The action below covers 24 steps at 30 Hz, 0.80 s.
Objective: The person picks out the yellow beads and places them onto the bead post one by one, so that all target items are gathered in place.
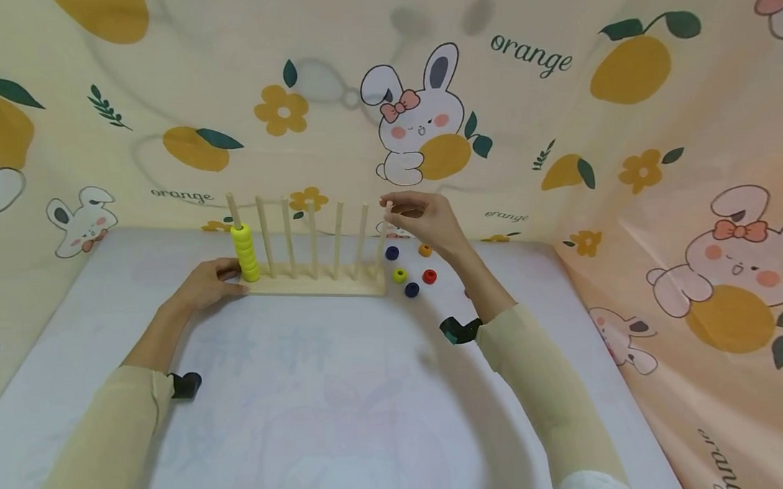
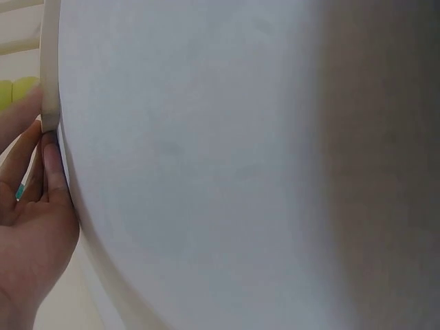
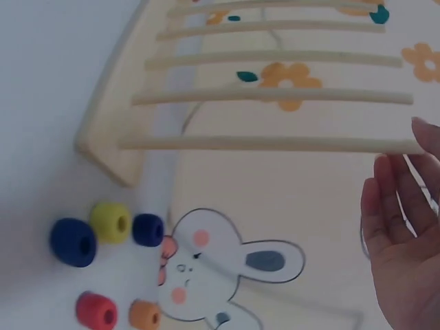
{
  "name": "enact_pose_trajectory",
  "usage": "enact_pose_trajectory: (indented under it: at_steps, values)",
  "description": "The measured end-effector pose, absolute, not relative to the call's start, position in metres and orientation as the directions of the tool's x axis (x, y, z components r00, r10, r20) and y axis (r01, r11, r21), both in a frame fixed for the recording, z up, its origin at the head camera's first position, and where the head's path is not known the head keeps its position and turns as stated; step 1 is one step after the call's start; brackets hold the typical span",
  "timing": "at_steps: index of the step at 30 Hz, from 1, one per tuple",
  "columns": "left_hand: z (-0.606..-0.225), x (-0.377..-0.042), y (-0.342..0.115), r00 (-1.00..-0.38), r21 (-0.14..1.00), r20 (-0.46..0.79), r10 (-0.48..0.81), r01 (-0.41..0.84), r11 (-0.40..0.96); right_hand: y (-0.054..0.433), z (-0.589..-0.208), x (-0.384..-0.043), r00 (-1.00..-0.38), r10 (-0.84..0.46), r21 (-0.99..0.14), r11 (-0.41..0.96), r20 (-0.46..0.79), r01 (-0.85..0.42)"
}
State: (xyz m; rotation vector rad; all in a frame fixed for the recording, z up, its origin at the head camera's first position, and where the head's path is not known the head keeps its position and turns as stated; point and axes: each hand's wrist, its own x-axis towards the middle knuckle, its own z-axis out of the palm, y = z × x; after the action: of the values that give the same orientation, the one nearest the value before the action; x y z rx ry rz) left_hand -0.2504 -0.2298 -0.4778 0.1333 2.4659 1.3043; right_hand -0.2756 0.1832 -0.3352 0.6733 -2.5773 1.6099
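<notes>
A wooden peg rack (image 1: 315,283) stands on the table, a row of upright pegs on its base. Yellow beads (image 1: 244,253) are stacked on its leftmost peg; the other pegs are bare. My left hand (image 1: 201,283) grips the left end of the base, thumb at the front beside the yellow stack. At the other end, my right hand (image 1: 429,218) is at the tip of the rightmost peg (image 3: 275,144), with the thumb on one side and fingers on the other. No bead shows between those fingers.
Loose beads lie right of the rack: a yellow one (image 1: 400,275), a red one (image 1: 429,276), an orange one (image 1: 425,250) and dark blue ones (image 1: 412,290). Another red bead is partly hidden by the right forearm. A patterned cloth (image 1: 334,95) hangs behind the table.
</notes>
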Motion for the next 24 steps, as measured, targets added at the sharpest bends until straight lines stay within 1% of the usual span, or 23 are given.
enact_pose_trajectory:
  at_steps: [11,24]
  values:
    - [-0.477,-0.250,-0.230,-0.934,0.826,-0.261,0.243,-0.086,0.557,0.203,-0.363,-0.269,-0.925,-0.301,-0.880,0.342,0.231,-0.331]
    - [-0.474,-0.248,-0.231,-0.935,0.817,-0.240,0.262,-0.048,0.575,0.217,-0.422,-0.258,-0.945,-0.192,-0.881,0.350,0.265,-0.318]
